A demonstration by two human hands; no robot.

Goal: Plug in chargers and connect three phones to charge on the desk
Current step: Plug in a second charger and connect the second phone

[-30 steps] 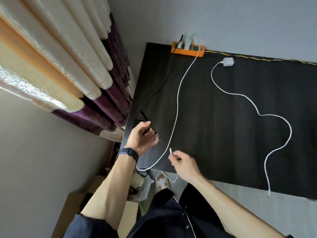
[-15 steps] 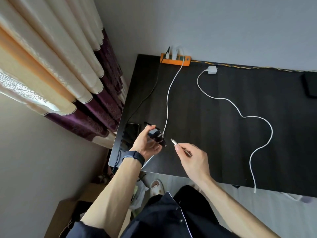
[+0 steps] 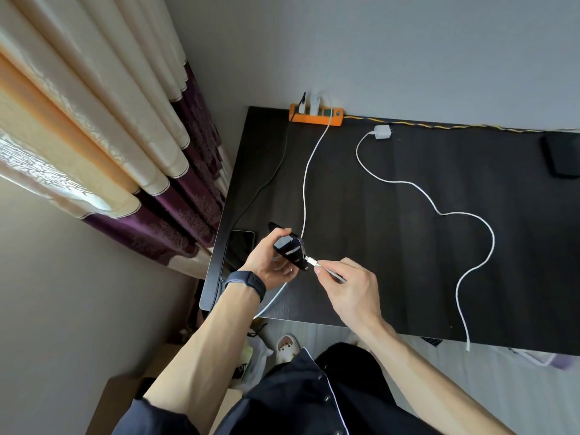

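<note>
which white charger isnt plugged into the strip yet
The white charger lying loose on the desk, right of the orange power strip; the other stands in it.

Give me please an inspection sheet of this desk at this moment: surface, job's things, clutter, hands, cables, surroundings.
Surface: dark wooden desk, set against a grey wall.
Job's things: black phone held up off the desk; second phone flat near the left edge; dark flat object at the far right, kind unclear; orange power strip with two plugs in; white charger brick lying unplugged.
Clutter: nothing seen.
Hands: left hand grips the black phone; right hand pinches the cable connector just at the phone's end, not clearly inserted.
Cables: white cable from strip to right hand; loose white cable from the brick; thin black cable.
Surroundings: curtains at left; slipper on the floor.
</note>
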